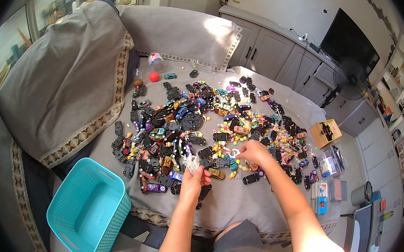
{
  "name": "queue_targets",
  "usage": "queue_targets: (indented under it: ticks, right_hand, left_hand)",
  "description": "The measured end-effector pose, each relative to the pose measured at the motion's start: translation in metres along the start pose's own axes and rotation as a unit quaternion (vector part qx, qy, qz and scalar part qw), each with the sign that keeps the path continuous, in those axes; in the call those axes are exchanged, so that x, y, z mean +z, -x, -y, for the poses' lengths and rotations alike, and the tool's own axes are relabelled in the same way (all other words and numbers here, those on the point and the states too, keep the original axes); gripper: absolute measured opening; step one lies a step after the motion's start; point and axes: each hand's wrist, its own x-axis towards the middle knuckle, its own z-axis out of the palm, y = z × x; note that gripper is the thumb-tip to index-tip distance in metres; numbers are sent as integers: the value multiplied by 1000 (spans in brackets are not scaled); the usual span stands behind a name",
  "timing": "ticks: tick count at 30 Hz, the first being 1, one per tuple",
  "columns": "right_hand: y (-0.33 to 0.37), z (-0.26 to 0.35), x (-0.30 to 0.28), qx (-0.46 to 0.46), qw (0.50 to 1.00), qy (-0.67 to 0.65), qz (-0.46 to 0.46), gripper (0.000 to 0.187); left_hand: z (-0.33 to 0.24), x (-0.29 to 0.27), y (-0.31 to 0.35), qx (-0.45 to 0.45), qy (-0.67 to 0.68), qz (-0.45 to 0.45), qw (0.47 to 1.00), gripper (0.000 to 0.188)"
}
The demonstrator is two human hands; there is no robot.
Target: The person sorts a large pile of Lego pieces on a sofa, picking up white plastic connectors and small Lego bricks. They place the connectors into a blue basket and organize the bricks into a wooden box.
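My left hand (197,178) is closed around a bundle of thin white strips (192,163), whose tips stick up past the fingers. My right hand (253,150) pinches a small white curved piece (234,152); its exact kind is too small to tell. Both hands are at the near side of a wide heap of toy cars (173,126), many of them black and lying wheels up. Tiny colourful figures (254,120) are mixed in, mostly to the right. A tan toy car (216,173) lies between my hands, and a purple one (156,188) lies left of my left hand.
A turquoise plastic basket (85,171) stands at the left. At the right are a small wooden box (326,133) with dark items and clear plastic boxes (319,197). A red ball (154,77) and clear jar (156,61) lie beyond the heap, before the grey covered backrest (174,30).
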Motion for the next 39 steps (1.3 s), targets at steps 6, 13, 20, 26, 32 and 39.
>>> queue_targets:
  ticks: [6,13,20,26,32,39]
  right_hand:
    - [20,36,3,-18,903,-426,56,25]
    - [36,75,59,-34,821,-559,113,19]
    - [44,83,88,-144,910,-381,-81,19]
    - [54,88,73,-253,934,-152,-201,22]
    - [13,34,39,-161,952,-254,-57,20]
    - [-30,-64,42,-219,952,106,-187,23]
  left_hand:
    - [-3,4,-1,-1,9,17,1000,16]
    - [7,5,-4,41,75,17,996,21]
    - [19,-3,-13,76,-15,-18,997,20]
    - [4,1,-5,50,1,3,999,16]
    - [5,-2,-4,55,-8,-5,998,14]
    - [1,-7,-7,39,-11,-27,999,15]
